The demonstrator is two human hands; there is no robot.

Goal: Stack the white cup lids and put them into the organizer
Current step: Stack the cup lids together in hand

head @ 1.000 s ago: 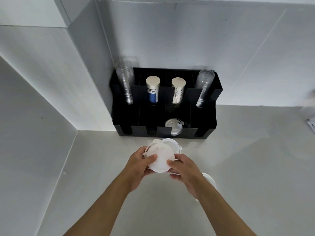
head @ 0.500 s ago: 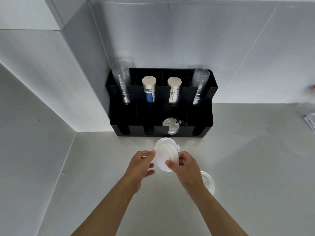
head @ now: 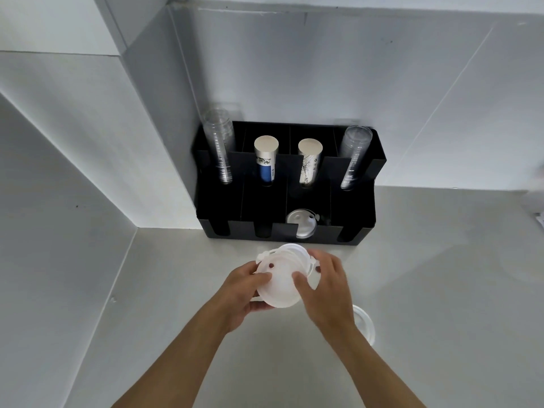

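Both hands hold a stack of white cup lids (head: 281,278) just in front of the black organizer (head: 365,231). My left hand (head: 244,293) grips the stack from the left and below. My right hand (head: 326,287) grips its right side, thumb on top. One white lid (head: 301,223) lies inside the organizer's front row, third slot from the left. Another white lid (head: 365,322) lies on the counter, partly hidden behind my right wrist.
The organizer stands against the wall in the counter's corner. Its back row holds two stacks of clear cups (head: 219,148) (head: 353,156) and two stacks of paper cups (head: 265,160) (head: 309,161). A wall panel juts out on the left. Something white shows at the far right edge (head: 538,198).
The lid stack went from held on edge by my right hand to lying flatter between both hands, and my left hand has taken hold of it again. The camera has shifted slightly.
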